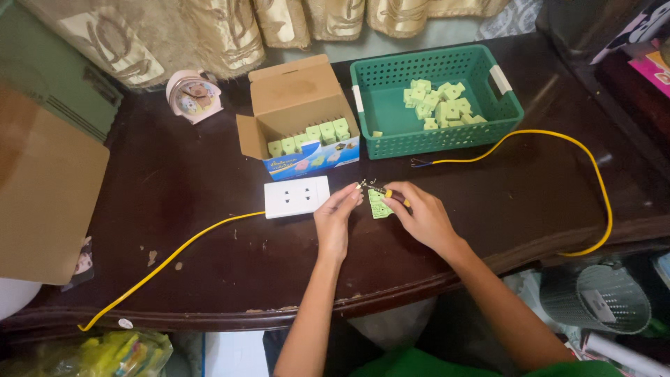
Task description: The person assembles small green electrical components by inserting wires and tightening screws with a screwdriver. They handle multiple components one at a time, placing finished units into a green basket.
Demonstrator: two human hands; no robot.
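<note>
Hands over dark table (209, 209): left hand (335, 220) pinching wire end by green part (379, 204); right hand (422, 218) gripping small screwdriver (388, 193). White socket plate (296, 196) just beside.

Both forearms are bare from elbow to wrist, with no sleeves reaching them. The left hand (333, 222) and right hand (423, 218) wear no gloves, rings or watch. Green clothing shows at the person's lap.

Basket (513, 110) teal; loose parts (440, 105) pale green; cable (586, 157) yellow; socket plate (296, 197) white; table (195, 188) dark brown; curtain (209, 28) gold-patterned.
</note>
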